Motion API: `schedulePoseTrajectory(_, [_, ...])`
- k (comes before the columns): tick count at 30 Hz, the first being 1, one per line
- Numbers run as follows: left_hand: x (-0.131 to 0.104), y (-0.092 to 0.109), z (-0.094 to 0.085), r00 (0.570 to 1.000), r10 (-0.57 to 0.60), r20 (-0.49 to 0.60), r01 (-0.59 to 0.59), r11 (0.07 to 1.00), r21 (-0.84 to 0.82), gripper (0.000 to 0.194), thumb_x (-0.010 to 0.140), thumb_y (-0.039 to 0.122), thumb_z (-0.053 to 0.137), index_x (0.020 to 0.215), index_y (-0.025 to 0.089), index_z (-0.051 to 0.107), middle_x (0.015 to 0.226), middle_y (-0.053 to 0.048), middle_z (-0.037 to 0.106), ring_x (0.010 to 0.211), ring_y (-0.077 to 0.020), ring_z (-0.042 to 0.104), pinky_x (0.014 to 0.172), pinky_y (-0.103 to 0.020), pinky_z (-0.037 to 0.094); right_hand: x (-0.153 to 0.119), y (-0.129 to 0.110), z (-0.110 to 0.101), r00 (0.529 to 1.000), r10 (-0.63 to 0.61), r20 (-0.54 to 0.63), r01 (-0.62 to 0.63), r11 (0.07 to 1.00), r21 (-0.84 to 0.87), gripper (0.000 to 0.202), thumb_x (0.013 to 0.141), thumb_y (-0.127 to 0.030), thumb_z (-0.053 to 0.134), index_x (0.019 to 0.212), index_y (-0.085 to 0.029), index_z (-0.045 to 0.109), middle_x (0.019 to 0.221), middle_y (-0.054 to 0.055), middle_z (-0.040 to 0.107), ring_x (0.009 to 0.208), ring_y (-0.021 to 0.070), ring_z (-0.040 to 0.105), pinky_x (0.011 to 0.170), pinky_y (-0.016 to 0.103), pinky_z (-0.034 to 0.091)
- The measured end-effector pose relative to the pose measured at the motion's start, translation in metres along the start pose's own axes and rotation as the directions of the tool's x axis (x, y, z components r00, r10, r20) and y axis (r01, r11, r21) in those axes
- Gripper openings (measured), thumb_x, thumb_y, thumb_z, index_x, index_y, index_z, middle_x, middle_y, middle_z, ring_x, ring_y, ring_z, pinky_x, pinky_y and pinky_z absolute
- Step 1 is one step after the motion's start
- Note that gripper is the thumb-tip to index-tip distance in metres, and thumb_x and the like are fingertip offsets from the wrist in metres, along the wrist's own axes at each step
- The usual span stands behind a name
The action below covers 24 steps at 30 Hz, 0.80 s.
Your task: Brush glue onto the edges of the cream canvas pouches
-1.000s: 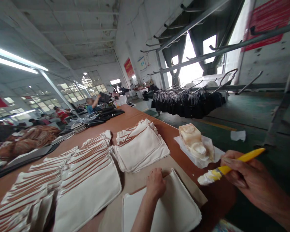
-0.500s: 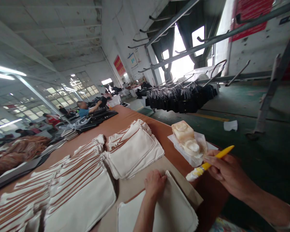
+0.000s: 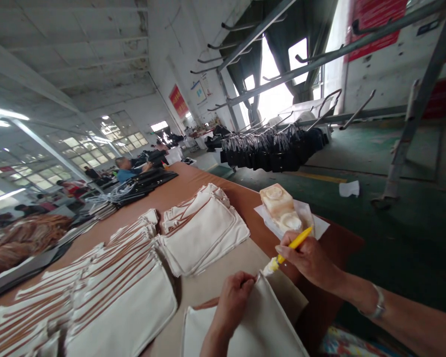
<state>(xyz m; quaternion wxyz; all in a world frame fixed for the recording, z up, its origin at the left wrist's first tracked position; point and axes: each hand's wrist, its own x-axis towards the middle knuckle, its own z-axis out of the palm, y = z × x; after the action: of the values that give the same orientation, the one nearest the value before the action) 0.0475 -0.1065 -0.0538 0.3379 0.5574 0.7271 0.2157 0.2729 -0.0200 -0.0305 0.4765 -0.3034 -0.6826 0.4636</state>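
My left hand (image 3: 235,300) is closed on the upper edge of a cream fabric panel (image 3: 262,322), lifting that edge a little off the board. In my right hand (image 3: 308,260) is a yellow-handled brush (image 3: 295,243), pinched near the middle of its handle. White paste coats the bristles, which are at the panel's top corner; whether they touch it I cannot tell. Just beyond my right hand stands a paste-smeared plastic container (image 3: 277,201) with white paste in its opening, lying on a white sheet (image 3: 321,226). Beneath the panel is a beige board (image 3: 193,297).
Overlapping cream panels with brown edges (image 3: 122,302) cover the table's left side, and another stack (image 3: 204,238) lies ahead. Black pieces (image 3: 148,183) are farther along the brown table (image 3: 193,176). A metal rack (image 3: 401,144) with hanging black items stands right. A co-worker (image 3: 126,171) sits beyond.
My right hand has moved left and down from beside the container, bringing the brush tip to the panel's corner. My left hand has raised the panel's edge slightly.
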Motion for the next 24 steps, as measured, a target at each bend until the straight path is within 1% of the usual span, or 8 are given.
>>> schedulePoseTrajectory(5, [-0.014, 0.005, 0.0, 1.0, 0.006, -0.005, -0.007, 0.993, -0.117, 0.028, 0.084, 0.034, 0.049, 0.085, 0.015, 0.07, 0.073, -0.001, 0.062, 0.071, -0.0151, 0.053, 0.063, -0.023, 0.038, -0.008, -0.005, 0.011, 0.996, -0.056, 0.066, 0.059, 0.997, -0.055, 0.023, 0.091, -0.031, 0.055, 0.072, -0.019, 0.054, 0.064, -0.001, 0.051, 0.059, 0.015, 0.047, 0.058, 0.027, 0.039])
schedulePoseTrajectory(9, [-0.019, 0.002, 0.003, 1.0, 0.017, 0.025, -0.013, 0.984, -0.175, 0.026, 0.084, 0.038, 0.054, 0.083, 0.016, 0.068, 0.069, 0.002, 0.056, 0.065, -0.0121, 0.046, 0.06, -0.022, 0.035, -0.009, -0.005, 0.021, 0.986, -0.108, 0.128, 0.122, 0.987, -0.106, 0.021, 0.09, -0.027, 0.054, 0.071, -0.019, 0.053, 0.066, -0.001, 0.053, 0.06, 0.0145, 0.049, 0.059, 0.027, 0.039])
schedulePoseTrajectory(13, [-0.022, -0.006, 0.004, 0.999, 0.013, 0.038, -0.004, 0.974, -0.226, 0.033, 0.086, 0.045, 0.052, 0.085, 0.015, 0.067, 0.07, 0.002, 0.056, 0.064, -0.0116, 0.046, 0.059, -0.022, 0.033, -0.007, -0.007, 0.015, 0.984, -0.149, 0.098, 0.164, 0.972, -0.171, 0.02, 0.09, -0.024, 0.054, 0.07, -0.019, 0.052, 0.065, -0.001, 0.052, 0.059, 0.0139, 0.049, 0.058, 0.026, 0.038])
schedulePoseTrajectory(16, [-0.022, -0.009, 0.005, 0.999, 0.004, 0.044, 0.007, 0.967, -0.256, 0.037, 0.086, 0.049, 0.052, 0.085, 0.014, 0.066, 0.07, 0.001, 0.056, 0.064, -0.012, 0.046, 0.057, -0.022, 0.032, -0.009, -0.011, 0.01, 0.986, -0.158, 0.048, 0.164, 0.973, -0.165, 0.022, 0.091, -0.025, 0.053, 0.071, -0.019, 0.052, 0.063, -0.001, 0.051, 0.058, 0.0137, 0.048, 0.056, 0.026, 0.038])
schedulePoseTrajectory(18, [-0.022, -0.009, 0.005, 0.999, 0.004, 0.05, 0.009, 0.964, -0.267, 0.037, 0.086, 0.049, 0.053, 0.085, 0.014, 0.065, 0.069, 0.001, 0.055, 0.063, -0.0117, 0.045, 0.057, -0.022, 0.031, -0.012, -0.012, 0.011, 0.98, -0.184, 0.069, 0.192, 0.971, -0.145, 0.022, 0.092, -0.025, 0.052, 0.07, -0.019, 0.051, 0.064, -0.001, 0.051, 0.058, 0.0134, 0.048, 0.057, 0.026, 0.038])
schedulePoseTrajectory(21, [-0.022, -0.008, 0.004, 0.999, 0.008, 0.05, 0.006, 0.963, -0.27, 0.035, 0.085, 0.047, 0.054, 0.085, 0.014, 0.064, 0.067, 0.003, 0.051, 0.061, -0.0104, 0.041, 0.057, -0.021, 0.03, -0.015, -0.011, 0.016, 0.959, -0.243, 0.145, 0.265, 0.951, -0.159, 0.019, 0.089, -0.021, 0.053, 0.07, -0.019, 0.05, 0.066, -0.001, 0.051, 0.058, 0.0126, 0.049, 0.057, 0.026, 0.037])
schedulePoseTrajectory(22, [-0.023, -0.007, 0.004, 0.999, 0.006, 0.047, 0.006, 0.963, -0.268, 0.035, 0.085, 0.047, 0.054, 0.083, 0.014, 0.064, 0.066, 0.003, 0.05, 0.06, -0.0101, 0.04, 0.057, -0.021, 0.029, -0.015, -0.011, 0.017, 0.956, -0.254, 0.146, 0.277, 0.945, -0.172, 0.018, 0.089, -0.021, 0.054, 0.071, -0.019, 0.051, 0.066, -0.001, 0.051, 0.058, 0.0124, 0.048, 0.057, 0.026, 0.036])
schedulePoseTrajectory(24, [-0.024, -0.007, 0.003, 0.999, 0.005, 0.032, 0.004, 0.967, -0.256, 0.036, 0.085, 0.048, 0.054, 0.081, 0.014, 0.064, 0.065, 0.003, 0.05, 0.06, -0.0102, 0.04, 0.058, -0.022, 0.03, -0.015, -0.013, 0.017, 0.961, -0.256, 0.105, 0.272, 0.944, -0.185, 0.019, 0.089, -0.02, 0.053, 0.071, -0.019, 0.051, 0.065, -0.002, 0.051, 0.058, 0.0121, 0.048, 0.058, 0.026, 0.036])
